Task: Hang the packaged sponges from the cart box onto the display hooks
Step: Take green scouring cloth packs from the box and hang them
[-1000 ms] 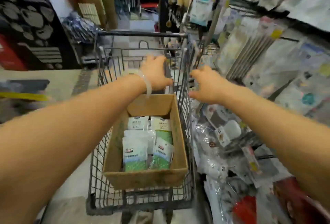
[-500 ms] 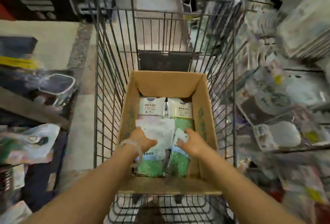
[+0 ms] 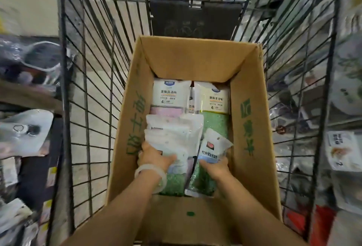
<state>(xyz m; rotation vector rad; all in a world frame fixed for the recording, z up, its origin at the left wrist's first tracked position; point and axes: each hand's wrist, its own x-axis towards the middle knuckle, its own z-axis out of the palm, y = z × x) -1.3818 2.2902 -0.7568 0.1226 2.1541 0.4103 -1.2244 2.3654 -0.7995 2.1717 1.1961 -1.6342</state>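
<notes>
Fingers of the left hand (image 3: 154, 154) grip a stack of sponge packs (image 3: 174, 138) while the right hand (image 3: 214, 164) grips a single pack (image 3: 212, 147), both low inside the cardboard box (image 3: 252, 128) in the cart (image 3: 88, 89), presumably gathering several for hanging.

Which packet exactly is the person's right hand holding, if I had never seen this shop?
Find the wire cart and the open cardboard box standing in it. At the box's near right corner, the right hand grips a sponge packet. Unlike the plain white bundle in the left hand, it bears a small red label.
</notes>
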